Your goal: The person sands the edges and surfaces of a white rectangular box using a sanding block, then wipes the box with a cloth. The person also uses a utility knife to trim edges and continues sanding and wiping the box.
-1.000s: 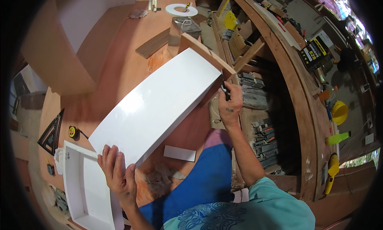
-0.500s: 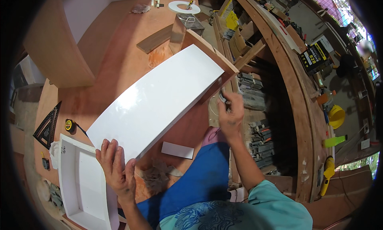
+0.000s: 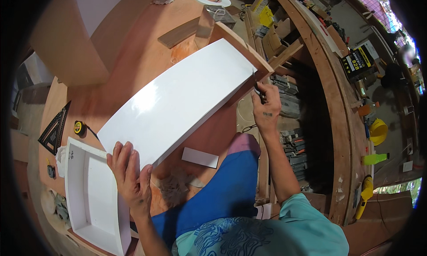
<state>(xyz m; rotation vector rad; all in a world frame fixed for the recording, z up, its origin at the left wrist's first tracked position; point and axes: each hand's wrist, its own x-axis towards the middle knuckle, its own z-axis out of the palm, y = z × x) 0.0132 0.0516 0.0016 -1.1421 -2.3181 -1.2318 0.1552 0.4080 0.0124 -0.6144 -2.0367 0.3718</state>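
Note:
A glossy white panel with a curved long edge (image 3: 173, 91) lies slantwise before me, its far right end against a wooden strip (image 3: 244, 47). My left hand (image 3: 129, 178) rests on the panel's near left end, fingers laid out on the surface and thumb at the edge. My right hand (image 3: 267, 107) is closed round a small dark tool with a thin tip (image 3: 258, 85), held at the panel's far right corner. Most of the tool is hidden in the fingers, so its kind does not show. A white curved tray-like box (image 3: 95, 198) stands beside my left hand.
A tape measure (image 3: 79, 128) and a black triangular square (image 3: 54, 129) lie at left. A small white offcut (image 3: 199, 158) lies near my leg. Behind the panel are a wood block (image 3: 178, 32) and a metal can (image 3: 222, 17). A tall curved wooden piece (image 3: 66, 47) stands far left; a tool-laden shelf (image 3: 320, 78) runs along the right.
My right hand has moved up and slightly right, bringing the dark tool to the panel's far right corner. The left hand stays in place on the panel. The view has shifted a little.

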